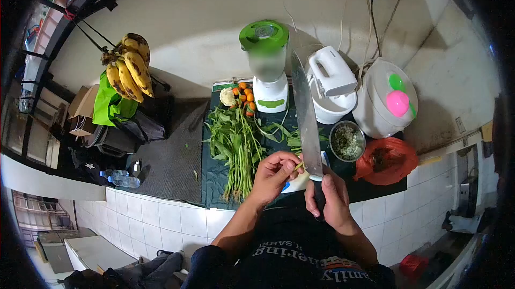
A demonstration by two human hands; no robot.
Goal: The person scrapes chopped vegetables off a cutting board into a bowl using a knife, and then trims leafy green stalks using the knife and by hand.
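Note:
My right hand (pixel 330 195) is closed around the black handle of a large kitchen knife (pixel 306 117). Its broad blade points up and away from me, edge-on to the wall. Beside the blade's lower end, my left hand (pixel 278 175) pinches a short green stem (pixel 299 165) between thumb and fingers. Under the hands, a white cutting board (pixel 300 184) with a blue mark shows in part. Cut green stems and leaves (pixel 294 138) lie behind the board, partly hidden by the knife. To the left rests a bundle of long-stemmed leafy greens (pixel 233 147) with roots.
Behind stand a green-topped blender (pixel 270 93) and a white hand mixer on its bowl (pixel 332 74). To the right are a metal bowl of chopped greens (pixel 347 141) and a red plastic bag (pixel 386 160). Carrots (pixel 248 97) and cauliflower (pixel 227 97) lie at back; bananas (pixel 129 69) hang left.

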